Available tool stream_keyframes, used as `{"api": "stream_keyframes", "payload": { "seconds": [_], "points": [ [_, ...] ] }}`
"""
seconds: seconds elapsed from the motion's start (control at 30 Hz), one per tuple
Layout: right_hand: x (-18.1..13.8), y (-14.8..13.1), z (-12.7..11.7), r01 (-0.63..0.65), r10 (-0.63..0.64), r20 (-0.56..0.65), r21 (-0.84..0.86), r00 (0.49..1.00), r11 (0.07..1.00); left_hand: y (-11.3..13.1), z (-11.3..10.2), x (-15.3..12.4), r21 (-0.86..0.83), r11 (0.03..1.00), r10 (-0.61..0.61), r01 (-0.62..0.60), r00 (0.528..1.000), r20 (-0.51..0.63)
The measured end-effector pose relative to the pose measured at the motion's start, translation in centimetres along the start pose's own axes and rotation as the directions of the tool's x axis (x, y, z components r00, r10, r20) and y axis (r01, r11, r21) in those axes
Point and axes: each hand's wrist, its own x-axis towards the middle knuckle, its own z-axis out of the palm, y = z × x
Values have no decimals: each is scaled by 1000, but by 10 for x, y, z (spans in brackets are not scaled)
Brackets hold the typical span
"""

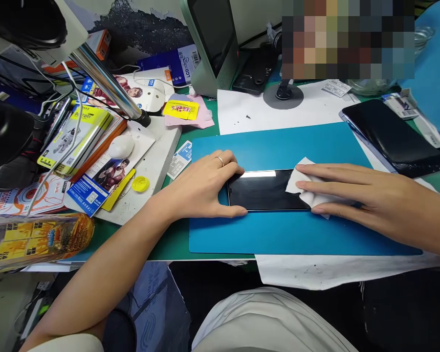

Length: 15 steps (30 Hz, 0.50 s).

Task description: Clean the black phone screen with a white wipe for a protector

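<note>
Left grip point(203, 188) clamps the likely slippery, fragile phone point(266, 191) sensibly by its long edges; right grip point(381, 200) holds soft tissue point(292, 183).

The blue box point(168, 64) reads "LCD", the yellow box point(73, 139) apparently "BATTERY".

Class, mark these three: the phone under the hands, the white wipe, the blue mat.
Phone point(263, 192): head view, middle of its dark screen.
White wipe point(308, 197): head view, its exposed surface.
Blue mat point(297, 233): head view, bare strip near its front edge.
</note>
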Motion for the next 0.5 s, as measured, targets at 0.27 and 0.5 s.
{"api": "stream_keyframes", "payload": {
  "seconds": [0.27, 0.5],
  "points": [
    [2, -3, 2, 132, -138, -44, -122, 989, 984, -1, 1, 0, -54, 999, 1, -1, 1000, 10],
    [0, -6, 9, 190, -198, -20, -195, 980, 962, -2, 2, -1, -74, 997, 8, -8, 1000, 2]
  ]
}}
